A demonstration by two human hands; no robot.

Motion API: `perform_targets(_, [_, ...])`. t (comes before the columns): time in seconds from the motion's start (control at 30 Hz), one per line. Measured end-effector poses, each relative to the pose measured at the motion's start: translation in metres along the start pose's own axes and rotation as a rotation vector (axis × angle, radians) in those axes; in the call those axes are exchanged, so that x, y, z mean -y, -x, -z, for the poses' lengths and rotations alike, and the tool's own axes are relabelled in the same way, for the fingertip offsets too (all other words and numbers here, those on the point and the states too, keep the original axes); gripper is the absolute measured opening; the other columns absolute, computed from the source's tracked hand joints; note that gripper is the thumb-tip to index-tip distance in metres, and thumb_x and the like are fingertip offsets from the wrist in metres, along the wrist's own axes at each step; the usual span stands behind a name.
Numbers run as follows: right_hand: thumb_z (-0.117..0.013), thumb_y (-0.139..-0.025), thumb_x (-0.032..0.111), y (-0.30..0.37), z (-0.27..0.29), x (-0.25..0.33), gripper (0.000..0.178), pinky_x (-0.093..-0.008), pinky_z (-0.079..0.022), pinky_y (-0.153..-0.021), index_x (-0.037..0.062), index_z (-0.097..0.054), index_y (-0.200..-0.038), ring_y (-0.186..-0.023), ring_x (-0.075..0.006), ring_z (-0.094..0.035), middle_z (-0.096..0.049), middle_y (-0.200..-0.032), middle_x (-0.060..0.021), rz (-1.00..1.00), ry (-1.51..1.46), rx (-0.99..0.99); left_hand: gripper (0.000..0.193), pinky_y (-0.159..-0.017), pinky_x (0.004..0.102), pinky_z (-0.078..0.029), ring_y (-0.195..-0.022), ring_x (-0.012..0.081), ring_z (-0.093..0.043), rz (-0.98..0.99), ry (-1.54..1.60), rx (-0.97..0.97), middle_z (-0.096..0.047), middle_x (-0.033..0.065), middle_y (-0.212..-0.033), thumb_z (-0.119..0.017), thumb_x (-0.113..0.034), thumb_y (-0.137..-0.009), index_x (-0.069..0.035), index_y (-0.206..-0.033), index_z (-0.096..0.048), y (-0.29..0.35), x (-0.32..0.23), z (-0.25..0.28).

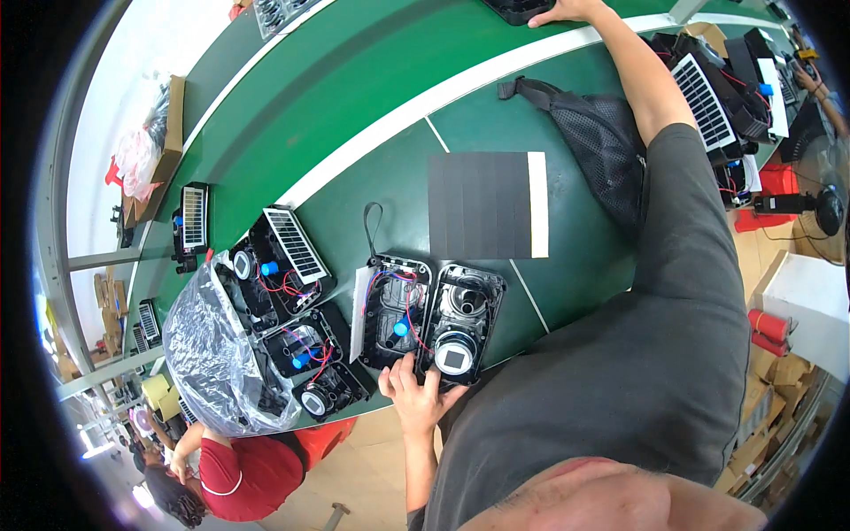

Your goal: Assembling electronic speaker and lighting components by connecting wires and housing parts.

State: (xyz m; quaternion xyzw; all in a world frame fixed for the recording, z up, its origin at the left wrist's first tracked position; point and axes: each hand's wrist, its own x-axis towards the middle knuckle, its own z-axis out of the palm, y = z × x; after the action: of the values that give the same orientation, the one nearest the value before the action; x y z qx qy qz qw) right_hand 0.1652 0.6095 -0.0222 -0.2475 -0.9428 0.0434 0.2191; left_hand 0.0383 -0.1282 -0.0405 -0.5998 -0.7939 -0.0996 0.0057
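An opened black speaker case lies on the green table in front of me. Its left half (386,323) holds red and blue wires with a blue connector, and its right half (467,305) carries a round silver-rimmed speaker (454,353). My left hand (418,400) rests against the near edge of this case, fingers apart and fingertips touching it. Far off at the top edge, my right hand (567,12) grips a black plastic case (516,9) on the green conveyor belt, partly cut off by the frame.
Several opened cases with solar panels (297,245) and wires sit at left, beside clear plastic wrap (212,341). A striped black sheet (482,205) and a black mesh bag (598,146) lie on the table. Stacked cases (722,97) stand at right. A person in red (243,478) is at lower left.
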Motion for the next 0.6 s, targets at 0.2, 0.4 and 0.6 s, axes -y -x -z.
perform_targets(0.2, [-0.076,-0.069,0.079,0.010,-0.015,0.008,0.088,-0.0585,-0.041,-0.103,0.0153,-0.063,-0.129,-0.116,-0.0424,-0.060,-0.067,-0.113,-0.0218,-0.148,0.211,0.170,0.050,-0.114,0.0598,-0.024,-0.122,0.0341,-0.052,-0.035,0.031,0.106,-0.055,0.0182,-0.129,-0.081,-0.059,-0.070,-0.018,-0.096,-0.071,-0.007,0.006,0.007])
perform_targets(0.4, [-0.075,-0.067,0.080,0.007,-0.016,0.018,0.082,-0.0557,-0.043,-0.100,0.0136,-0.075,-0.115,-0.109,-0.0387,-0.065,-0.072,-0.105,-0.0178,-0.160,0.320,0.100,0.047,-0.106,0.0568,-0.032,-0.118,0.0368,-0.052,-0.151,-0.037,0.064,-0.057,0.0206,-0.123,-0.083,-0.052,-0.069,-0.018,-0.100,-0.072,-0.009,0.011,0.011])
perform_targets(0.6, [-0.086,-0.065,0.068,0.004,0.028,0.063,0.075,-0.0430,-0.056,-0.075,-0.0009,-0.078,-0.093,-0.080,-0.0361,-0.072,-0.075,-0.086,-0.0213,-0.142,0.053,0.133,0.038,-0.096,0.0505,-0.039,-0.112,0.0329,-0.057,-0.285,0.004,-0.013,-0.058,0.0150,-0.120,-0.087,-0.029,-0.071,-0.021,-0.104,-0.071,-0.011,0.025,0.010])
